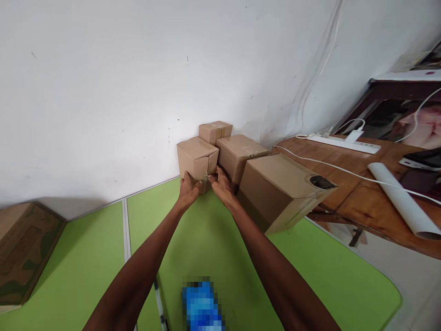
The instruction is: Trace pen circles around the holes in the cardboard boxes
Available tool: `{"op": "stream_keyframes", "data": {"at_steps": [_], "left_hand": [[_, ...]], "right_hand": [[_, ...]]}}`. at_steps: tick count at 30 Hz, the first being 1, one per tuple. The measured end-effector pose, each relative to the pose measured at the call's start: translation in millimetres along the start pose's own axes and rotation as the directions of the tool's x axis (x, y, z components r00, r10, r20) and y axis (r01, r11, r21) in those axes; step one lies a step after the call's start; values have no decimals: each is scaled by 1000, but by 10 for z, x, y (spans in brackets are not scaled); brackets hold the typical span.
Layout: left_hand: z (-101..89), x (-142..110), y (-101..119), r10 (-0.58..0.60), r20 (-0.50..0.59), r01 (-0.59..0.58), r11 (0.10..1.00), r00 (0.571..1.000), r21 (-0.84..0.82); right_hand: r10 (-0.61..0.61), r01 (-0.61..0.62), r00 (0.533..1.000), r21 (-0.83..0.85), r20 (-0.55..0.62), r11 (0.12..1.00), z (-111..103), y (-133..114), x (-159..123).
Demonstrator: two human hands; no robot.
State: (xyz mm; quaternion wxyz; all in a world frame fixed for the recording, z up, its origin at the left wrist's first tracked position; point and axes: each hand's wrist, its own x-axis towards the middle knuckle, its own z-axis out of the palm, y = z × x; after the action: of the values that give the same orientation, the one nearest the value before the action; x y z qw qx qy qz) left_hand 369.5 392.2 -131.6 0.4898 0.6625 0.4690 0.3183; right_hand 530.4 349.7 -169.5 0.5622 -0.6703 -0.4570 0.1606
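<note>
A cardboard box (193, 165) stands on the green table (203, 239) close to the white wall, with taped flaps at its right corner. My left hand (189, 191) presses its fingers on the lower front of this box. At its lower right side, my right hand (222, 186) has its fingers bent against the box, near the neighbouring one. Behind it a smaller taped box (215, 132) touches the wall. To the right come a medium box (237, 154) and a larger box (275, 188) with a dark patch on its top corner.
A brown box with green print (31, 248) stands at the left. A pen (159, 301) and a blurred blue object (203, 307) lie near the front. On the wooden table (347, 197) at right are a power strip (344, 143), white cables and a white tube (403, 202).
</note>
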Motion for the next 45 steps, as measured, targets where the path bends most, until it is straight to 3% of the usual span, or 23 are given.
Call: {"op": "stream_keyframes", "data": {"at_steps": [3, 6, 10, 14, 16, 19, 22, 24, 27, 29, 34, 38, 41, 45], "left_hand": [[-47, 1, 23, -2, 23, 1, 999, 1000, 55], [-176, -223, 47, -20, 71, 16, 998, 997, 57], [-581, -970, 19, -58, 151, 55, 998, 987, 19], [-1247, -1955, -65, -72, 178, 76, 997, 981, -12], [-1636, -2458, -154, -66, 170, 64, 998, 983, 18], [-2184, -3206, -390, -75, -59, 75, 997, 995, 4], [-2657, -3787, -728, -85, -327, 81, 996, 941, -25], [-2952, -4003, -949, -94, -468, 90, 995, 879, -31], [-3356, -4096, -1189, -97, -644, 99, 995, 759, -34], [-3565, -4065, -1287, -98, -702, 103, 994, 705, -35], [-3853, -3878, -1459, -66, -750, 93, 996, 659, -6], [-3994, -3709, -1540, -14, -755, 75, 996, 656, 47], [-4049, -3593, -1548, 22, -755, 68, 994, 656, 89], [-4044, -3445, -1545, -19, -762, 120, 990, 648, 77]], "right_hand": [[63, -65, 997, -46, -35, 997, -45, -16, -172], [84, -88, 995, -80, -49, 993, -113, -135, -459], [71, -69, 997, -82, 15, 994, -174, -497, -955], [58, -51, 984, -44, 168, 998, -72, -948, -1261], [116, -103, 939, -58, 323, 993, 125, -1173, -1350], [50, -78, 837, 28, 545, 997, 536, -1547, -1603], [-25, -28, 708, 63, 706, 998, 957, -1928, -1999], [-52, -1, 596, 65, 802, 998, 1228, -2156, -2258], [-117, 4, 470, 131, 875, 991, 1647, -2439, -2525], [-135, 3, 460, 151, 877, 989, 1955, -2574, -2576], [-54, -13, 563, 73, 825, 997, 2802, -2722, -2260], [0, -35, 641, 29, 767, 999, 3426, -2848, -1819], [13, -51, 660, 28, 751, 998, 3815, -2969, -1580], [34, -78, 640, 21, 768, 997, 4214, -2969, -1478]]}}
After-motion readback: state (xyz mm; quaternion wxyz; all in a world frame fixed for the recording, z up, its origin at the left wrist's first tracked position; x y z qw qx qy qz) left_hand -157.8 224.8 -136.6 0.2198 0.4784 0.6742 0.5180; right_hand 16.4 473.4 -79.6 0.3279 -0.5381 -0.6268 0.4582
